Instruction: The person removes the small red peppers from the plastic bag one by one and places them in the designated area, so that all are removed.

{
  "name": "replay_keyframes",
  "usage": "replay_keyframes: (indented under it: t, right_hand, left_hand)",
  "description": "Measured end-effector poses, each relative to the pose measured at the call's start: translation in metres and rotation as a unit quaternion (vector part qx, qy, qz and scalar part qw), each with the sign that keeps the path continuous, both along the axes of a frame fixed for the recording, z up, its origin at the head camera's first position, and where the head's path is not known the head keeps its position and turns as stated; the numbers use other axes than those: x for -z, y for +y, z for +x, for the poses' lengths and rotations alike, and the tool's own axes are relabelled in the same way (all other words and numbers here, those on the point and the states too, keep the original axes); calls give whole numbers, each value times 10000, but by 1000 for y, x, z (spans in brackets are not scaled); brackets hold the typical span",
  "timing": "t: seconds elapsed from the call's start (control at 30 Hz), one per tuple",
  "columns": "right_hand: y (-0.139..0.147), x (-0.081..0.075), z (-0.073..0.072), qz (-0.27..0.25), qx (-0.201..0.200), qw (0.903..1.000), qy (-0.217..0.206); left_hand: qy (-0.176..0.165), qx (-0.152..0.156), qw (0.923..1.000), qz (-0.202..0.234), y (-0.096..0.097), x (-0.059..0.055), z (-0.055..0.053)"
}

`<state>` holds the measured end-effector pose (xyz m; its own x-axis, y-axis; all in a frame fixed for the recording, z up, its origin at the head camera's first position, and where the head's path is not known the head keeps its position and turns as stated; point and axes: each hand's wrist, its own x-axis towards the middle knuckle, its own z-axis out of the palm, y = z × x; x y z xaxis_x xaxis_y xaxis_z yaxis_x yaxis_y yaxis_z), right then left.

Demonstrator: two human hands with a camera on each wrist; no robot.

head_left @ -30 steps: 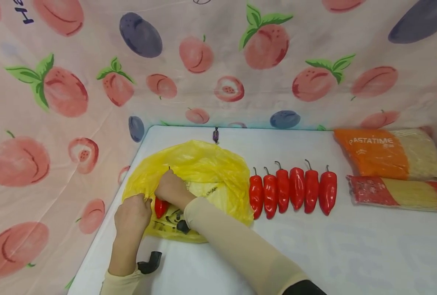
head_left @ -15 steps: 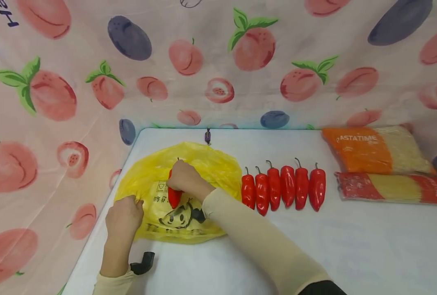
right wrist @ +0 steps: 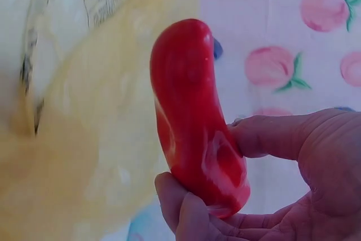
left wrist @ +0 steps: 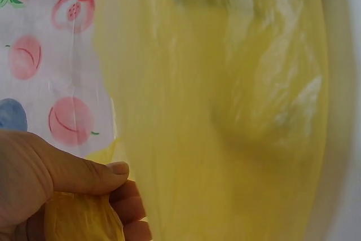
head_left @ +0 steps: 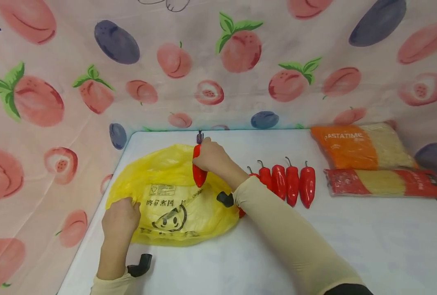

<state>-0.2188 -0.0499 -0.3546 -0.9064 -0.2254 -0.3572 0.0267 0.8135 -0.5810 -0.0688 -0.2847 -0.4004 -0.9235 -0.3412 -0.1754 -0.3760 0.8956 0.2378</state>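
A crinkled yellow plastic bag (head_left: 155, 176) with black print lies on the left part of the white table. My left hand (head_left: 120, 221) grips its left edge, and in the left wrist view thumb and fingers close on the bunched film. Over the bag's far right part, my right hand (head_left: 215, 157) holds a glossy red chili pepper (right wrist: 189, 100) between thumb and fingers, its tip pointing down. To the right of the bag several more red peppers (head_left: 307, 186) stand side by side in a row, stems away from me. My right forearm hides part of that row.
An orange pasta packet (head_left: 351, 147) and a long red pasta packet (head_left: 384, 183) lie at the right back. A small dark purple wrapped item (head_left: 200, 137) sits at the table's far edge. Fruit-patterned cloth (head_left: 237, 90) hangs behind and to the left.
My right hand has lifted the pepper away from the bag's left part, moving right and farther back. My left hand keeps its grip on the bag edge. The head view has turned slightly right.
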Motion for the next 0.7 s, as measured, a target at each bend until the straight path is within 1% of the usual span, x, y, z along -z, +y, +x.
replay_keyframes:
  t: [0.17, 0.3, 0.43, 0.6, 0.7]
  right_hand:
    - [26, -6, -3, 114, 151, 9998, 39]
    - [46, -10, -3, 252, 256, 9993, 83]
    - [67, -14, -1, 282, 392, 9988, 91]
    - [98, -14, 0, 311, 586, 9978, 46]
    - [120, -13, 0, 285, 726, 9970, 0]
  left_hand:
    - [3, 24, 10000, 19, 1, 1, -1]
    - [20, 26, 10000, -17, 2, 2, -2]
    - [-17, 18, 10000, -56, 3, 2, -2]
    - [-38, 89, 9999, -84, 3, 1, -2]
    - [14, 130, 9998, -123, 3, 0, -2]
